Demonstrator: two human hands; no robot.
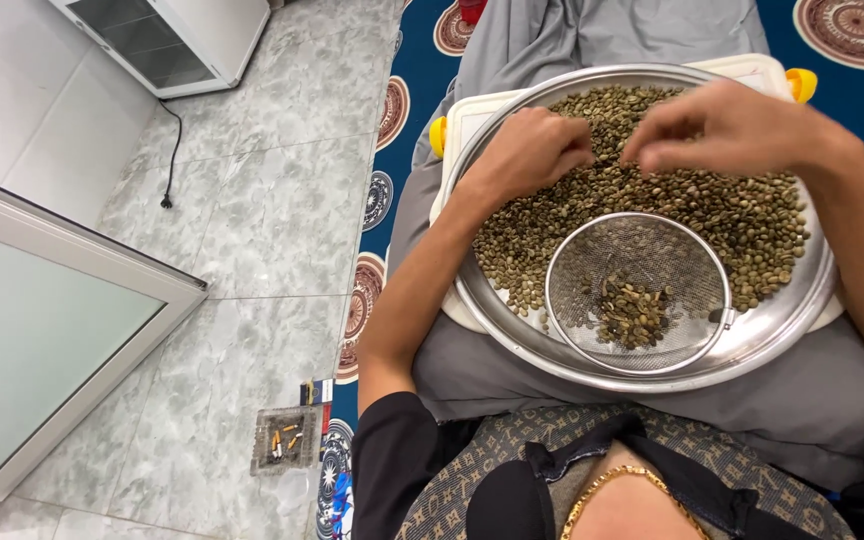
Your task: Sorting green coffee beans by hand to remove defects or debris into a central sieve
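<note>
Fingers (642, 152) of 2 hands on beans (752, 215) | 1 tray (802, 300) | 1 sieve (637, 250)

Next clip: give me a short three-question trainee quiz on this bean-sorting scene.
1. True or false: the mesh sieve lies inside the round metal tray.
2. Which hand is curled knuckles-down on the beans: A left hand, B right hand?
3. What sits on the floor tiles near the rug's edge?

Key:
1. True; it holds a small heap of darker beans.
2. A; the right hand hovers with fingers pinched.
3. A clear glass ashtray with cigarette butts.
</note>
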